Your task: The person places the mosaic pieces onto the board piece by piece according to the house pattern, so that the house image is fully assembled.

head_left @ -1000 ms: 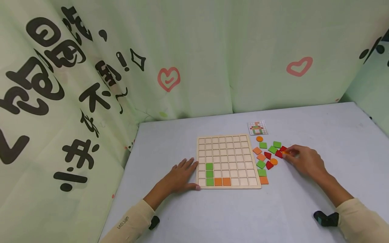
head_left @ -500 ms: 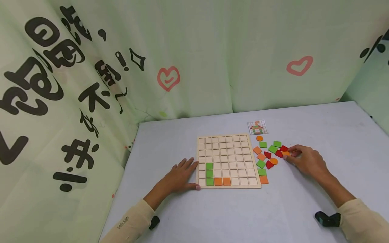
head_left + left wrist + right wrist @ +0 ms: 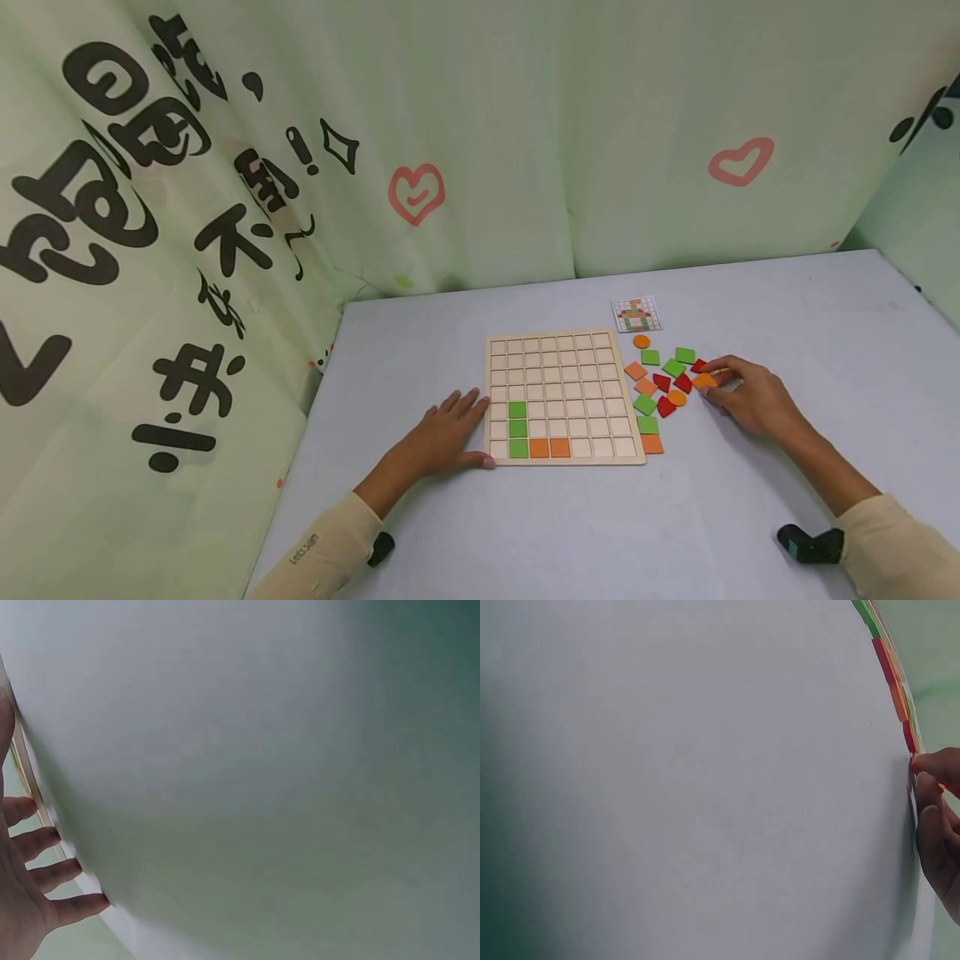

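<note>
My left hand [image 3: 442, 437] lies with spread fingers at the left edge of a wooden grid board [image 3: 566, 333], thumb at its lower left corner; the left wrist view shows the fingertips [image 3: 71, 866] along that edge. Three green square tiles [image 3: 517, 428] stand in a column on the board, with two orange square tiles [image 3: 550, 448] beside the lowest. To the right of the board, my right hand [image 3: 753, 398] pinches an orange tile [image 3: 703, 381] between thumb and index finger, at the edge of the loose pieces. Red tiles [image 3: 682, 383] lie right beside the fingertips.
Loose green squares [image 3: 650, 357], orange discs [image 3: 641, 342] and other small tiles lie scattered along the board's right side. A printed pattern card [image 3: 636, 315] lies behind them. The white table [image 3: 570, 533] meets a pale green curtain [image 3: 480, 125] at its far edge.
The orange tile at my right fingertips has turned and shows more of its face. A red tile beside it has shifted slightly left. My left hand and the board stay in place.
</note>
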A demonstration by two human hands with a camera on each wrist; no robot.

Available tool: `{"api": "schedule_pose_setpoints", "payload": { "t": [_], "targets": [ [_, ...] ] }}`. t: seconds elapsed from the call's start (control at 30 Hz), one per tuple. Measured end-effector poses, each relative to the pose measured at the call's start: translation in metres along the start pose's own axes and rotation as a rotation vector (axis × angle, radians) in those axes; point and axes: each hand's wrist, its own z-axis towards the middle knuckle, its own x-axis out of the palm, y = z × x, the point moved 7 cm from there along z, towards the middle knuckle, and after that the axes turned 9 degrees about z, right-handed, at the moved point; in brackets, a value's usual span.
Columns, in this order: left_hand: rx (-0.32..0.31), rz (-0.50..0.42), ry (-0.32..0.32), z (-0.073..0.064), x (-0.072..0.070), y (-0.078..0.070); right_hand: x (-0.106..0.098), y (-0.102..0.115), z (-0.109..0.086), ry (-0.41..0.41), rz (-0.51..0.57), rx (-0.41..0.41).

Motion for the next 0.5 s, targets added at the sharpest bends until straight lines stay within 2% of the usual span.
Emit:
{"api": "schedule_pose_setpoints", "payload": {
  "t": [0.13,0.5],
  "targets": [
    [0.001,0.004,-0.001,0.0000,0.0000,0.0000,0.0003,0.0017,-0.0022,0.014,0.003,-0.019],
    [0.004,-0.004,0.003,-0.0016,-0.0025,-0.0017,-0.0010,0.0015,-0.0067,0.032,-0.045,-0.009]
  ]
}}
